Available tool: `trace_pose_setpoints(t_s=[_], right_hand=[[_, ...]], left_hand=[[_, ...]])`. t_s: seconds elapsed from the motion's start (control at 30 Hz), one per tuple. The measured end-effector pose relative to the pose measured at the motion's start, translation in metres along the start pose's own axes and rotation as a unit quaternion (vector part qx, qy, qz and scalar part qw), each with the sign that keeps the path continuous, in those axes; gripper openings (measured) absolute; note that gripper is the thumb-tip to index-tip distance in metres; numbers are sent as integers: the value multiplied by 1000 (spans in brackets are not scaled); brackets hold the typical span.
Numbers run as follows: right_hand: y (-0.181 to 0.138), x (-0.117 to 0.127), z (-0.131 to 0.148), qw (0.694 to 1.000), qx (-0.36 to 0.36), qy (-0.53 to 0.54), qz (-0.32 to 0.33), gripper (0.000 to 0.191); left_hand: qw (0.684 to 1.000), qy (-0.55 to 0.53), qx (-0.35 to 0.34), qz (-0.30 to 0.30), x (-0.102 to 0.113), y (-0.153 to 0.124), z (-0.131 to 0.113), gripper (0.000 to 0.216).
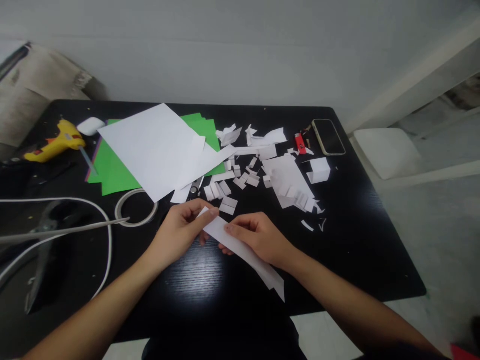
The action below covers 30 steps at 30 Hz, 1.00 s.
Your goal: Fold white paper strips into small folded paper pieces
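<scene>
A long white paper strip (250, 256) runs from the middle of the black table (367, 235) down toward me. My left hand (183, 227) pinches its far end between thumb and fingers. My right hand (258, 237) grips the strip a little lower, thumb on top. Just beyond my hands lie several small folded white paper pieces (225, 192) and a cut white sheet (290, 185).
Large white sheets (157, 147) lie over green paper (112, 172) at the back left. A yellow glue gun (56, 140), a tape roll (135, 207), white cable (101, 235), red lighter (300, 143), phone (329, 136) and scissors (195, 189) are on the table.
</scene>
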State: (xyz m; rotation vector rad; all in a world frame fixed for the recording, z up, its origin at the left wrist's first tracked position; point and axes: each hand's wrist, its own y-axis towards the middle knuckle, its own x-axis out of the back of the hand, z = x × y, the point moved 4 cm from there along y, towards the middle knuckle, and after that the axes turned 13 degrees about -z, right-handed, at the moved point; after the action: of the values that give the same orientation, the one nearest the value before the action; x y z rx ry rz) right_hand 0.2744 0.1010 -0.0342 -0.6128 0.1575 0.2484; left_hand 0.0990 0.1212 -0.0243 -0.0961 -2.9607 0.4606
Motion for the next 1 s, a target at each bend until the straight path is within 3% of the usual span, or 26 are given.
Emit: trace_pose_setpoints(t_s=[0.3,0.6,0.77,1.0], right_hand=[[2,2,-1,999,-23,21,20,39],[1,2,2,999,-5,35,-2,39],[0,0,4,1000,23,16,-4,39],[0,-2,-1,999,-6,40,15,39]], left_hand=[[997,0,0,-83,18,6,-3,23],[975,-201,76,-60,0,-2,11,24],[991,-122,59,-10,-16,-11,16,36],[994,-69,29,-81,-3,-8,9,28]])
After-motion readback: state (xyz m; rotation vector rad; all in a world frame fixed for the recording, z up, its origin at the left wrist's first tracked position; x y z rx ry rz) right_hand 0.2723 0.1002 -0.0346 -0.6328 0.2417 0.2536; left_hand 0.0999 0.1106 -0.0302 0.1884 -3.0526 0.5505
